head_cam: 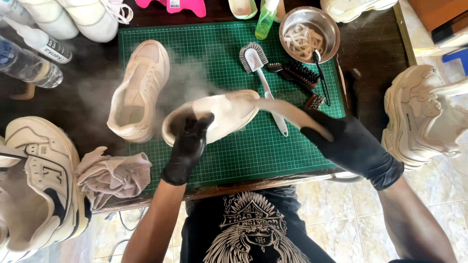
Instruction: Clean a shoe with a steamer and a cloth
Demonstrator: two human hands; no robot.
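The left hand [187, 146], in a black glove, is clamped on a cream sneaker [214, 117], fingers curled over its heel end, holding it above the middle of the green cutting mat [234, 151] near the desk's front edge. The right hand [348, 143], also gloved, is closed on a pale insole [287, 111] whose far end touches the sneaker's toe; the insole is motion-blurred. Dust hangs around the shoe. A second cream sneaker [139, 92] lies on the mat's left side. A white-handled brush [261, 73] and a dark brush [297, 73] lie behind the sneaker, beside a steel bowl [331, 29] of laces. A crumpled cloth [114, 175] sits at the front left edge.
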